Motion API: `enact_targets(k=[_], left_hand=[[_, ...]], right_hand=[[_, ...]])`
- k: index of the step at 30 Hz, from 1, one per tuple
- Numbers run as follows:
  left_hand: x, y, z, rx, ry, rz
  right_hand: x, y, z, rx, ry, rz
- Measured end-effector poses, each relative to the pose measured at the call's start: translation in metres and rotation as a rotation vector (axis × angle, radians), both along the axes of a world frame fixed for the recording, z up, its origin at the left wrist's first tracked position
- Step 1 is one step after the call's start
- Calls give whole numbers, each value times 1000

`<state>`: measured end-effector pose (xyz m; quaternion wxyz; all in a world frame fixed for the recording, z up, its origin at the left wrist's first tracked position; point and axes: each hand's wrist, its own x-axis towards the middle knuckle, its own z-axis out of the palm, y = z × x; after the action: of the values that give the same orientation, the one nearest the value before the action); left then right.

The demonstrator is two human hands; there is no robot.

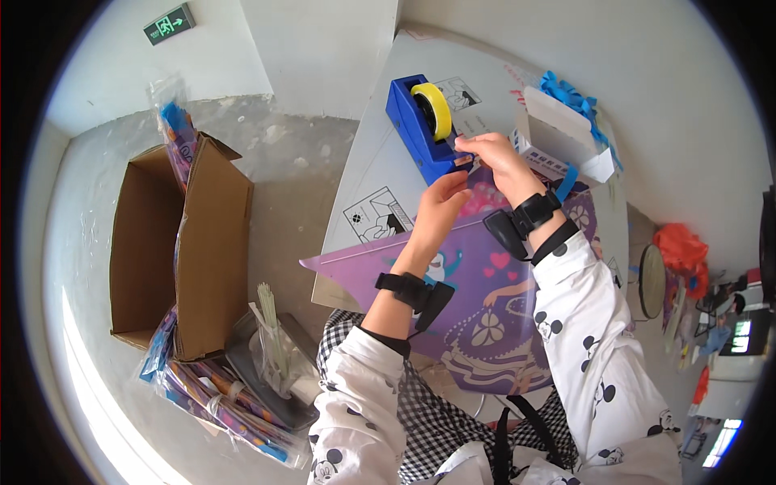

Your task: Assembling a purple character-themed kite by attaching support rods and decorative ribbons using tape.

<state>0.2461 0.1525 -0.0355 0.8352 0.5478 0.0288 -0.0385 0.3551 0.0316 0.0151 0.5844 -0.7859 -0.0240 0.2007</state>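
Observation:
A blue tape dispenser (414,133) holding a yellow roll of tape (437,111) stands on the table. At its front end my right hand (499,160) has thumb and forefinger pinched together; whatever lies between them is too small to make out. Just below, my left hand (440,212) is beside the dispenser's front edge, its fingers bent and close together, their grip partly hidden. Under both hands a purple printed sheet like a kite sail (469,315), with hearts and a figure in a dress, spreads across the table and hangs over the near edge towards my lap.
Right of the dispenser lies an opened white box (540,149) with blue ribbon (570,97) spilling out. On the floor at left stand a cardboard carton (214,259), bagged purple bundles (222,400) and a grey tray (250,356) with thin white sticks (273,339). A round stool (651,281) is at right.

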Motion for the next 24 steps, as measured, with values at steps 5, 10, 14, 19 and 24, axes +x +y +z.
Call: enact_targets(k=[5, 10, 14, 19, 24], left_hand=[[4, -3, 2, -40, -15, -23], [4, -1, -3, -10, -38, -24], [7, -7, -3, -18, -33, -9], [8, -2, -4, -10, -36, -7], [7, -3, -4, -11, 6, -14]], right_hand=[[0, 0, -7, 133, 162, -176], [-1, 3, -13, 225, 77, -147], [6, 11, 0, 163, -73, -159], [-19, 17, 5, 37, -222, -185], [-94, -30, 27, 116, -63, -125]])
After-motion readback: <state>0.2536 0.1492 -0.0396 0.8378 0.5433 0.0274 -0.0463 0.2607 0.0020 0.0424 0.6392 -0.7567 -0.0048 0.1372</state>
